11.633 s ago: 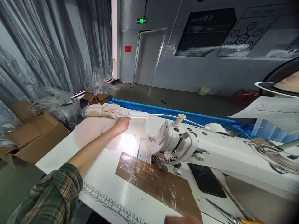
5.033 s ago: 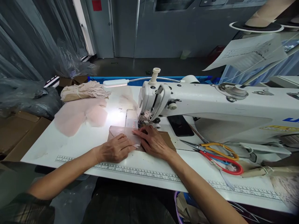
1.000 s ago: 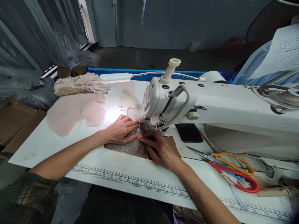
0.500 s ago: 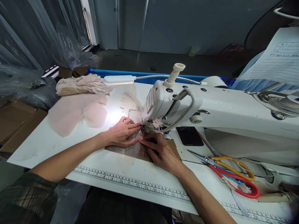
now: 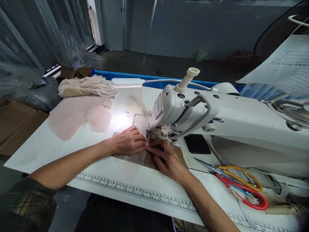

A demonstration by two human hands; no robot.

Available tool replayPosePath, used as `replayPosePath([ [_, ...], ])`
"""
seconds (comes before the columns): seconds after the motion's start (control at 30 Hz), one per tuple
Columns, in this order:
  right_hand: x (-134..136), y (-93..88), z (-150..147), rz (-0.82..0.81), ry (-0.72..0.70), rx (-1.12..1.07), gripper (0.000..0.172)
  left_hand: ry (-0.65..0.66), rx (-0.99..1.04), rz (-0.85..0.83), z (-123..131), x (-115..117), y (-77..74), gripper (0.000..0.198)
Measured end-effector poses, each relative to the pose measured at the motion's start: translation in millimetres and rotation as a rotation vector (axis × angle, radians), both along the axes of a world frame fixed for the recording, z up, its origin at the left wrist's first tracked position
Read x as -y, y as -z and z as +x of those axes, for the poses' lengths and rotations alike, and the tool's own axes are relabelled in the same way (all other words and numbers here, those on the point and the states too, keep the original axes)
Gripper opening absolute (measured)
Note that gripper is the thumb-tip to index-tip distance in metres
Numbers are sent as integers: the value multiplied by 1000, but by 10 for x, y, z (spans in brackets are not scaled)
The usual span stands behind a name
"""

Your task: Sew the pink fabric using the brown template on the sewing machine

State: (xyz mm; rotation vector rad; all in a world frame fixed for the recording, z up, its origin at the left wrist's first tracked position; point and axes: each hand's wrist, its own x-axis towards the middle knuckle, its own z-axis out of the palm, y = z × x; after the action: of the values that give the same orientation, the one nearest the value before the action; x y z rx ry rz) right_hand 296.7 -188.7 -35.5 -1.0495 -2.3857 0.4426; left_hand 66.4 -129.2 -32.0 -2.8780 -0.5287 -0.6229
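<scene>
A thin, sheer pale fabric [image 5: 136,158] lies on the bed of a white sewing machine [image 5: 166,104], under the needle area. My left hand [image 5: 129,141] is closed, its curled fingertips gripping the fabric just left of the presser foot [image 5: 149,134]. From the other side my right hand [image 5: 170,159] pinches at the fabric's edge, index finger stretched toward the left fingertips and thumb tucked beneath. A small pinkish-white tab [image 5: 146,143] shows between the two hands. The fabric inside both grips is mostly hidden by the fingers.
Sheer pink pieces [image 5: 70,117] and a tied lace bundle [image 5: 87,86] lie left on the white table [image 5: 96,166]. A lamp [image 5: 127,82] lights the work. Right of the machine head are a black phone [image 5: 197,144], yellow-handled scissors [image 5: 241,175] and red-handled scissors [image 5: 260,201].
My left hand has gone from lying flat on the fabric to curled fingers gripping it. My right hand stays nearly in place. The view has shifted slightly.
</scene>
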Motion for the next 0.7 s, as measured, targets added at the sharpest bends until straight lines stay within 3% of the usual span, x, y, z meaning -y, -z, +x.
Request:
replayPosePath([
  [0.1,10,-5,-1,10,1,-12,37,40,33,-6,-27,0,5,26],
  [0.27,18,5,-6,32,13,-22,35,76,-22,-52,-85,34,-120,28],
  [0.4,15,29,-8,61,20,-18,36,15,-94,-55,-75,44,-169,33],
  [0.7,22,79,-20,93,23,-20,36,-104,-98,-21,-18,34,-129,35],
])
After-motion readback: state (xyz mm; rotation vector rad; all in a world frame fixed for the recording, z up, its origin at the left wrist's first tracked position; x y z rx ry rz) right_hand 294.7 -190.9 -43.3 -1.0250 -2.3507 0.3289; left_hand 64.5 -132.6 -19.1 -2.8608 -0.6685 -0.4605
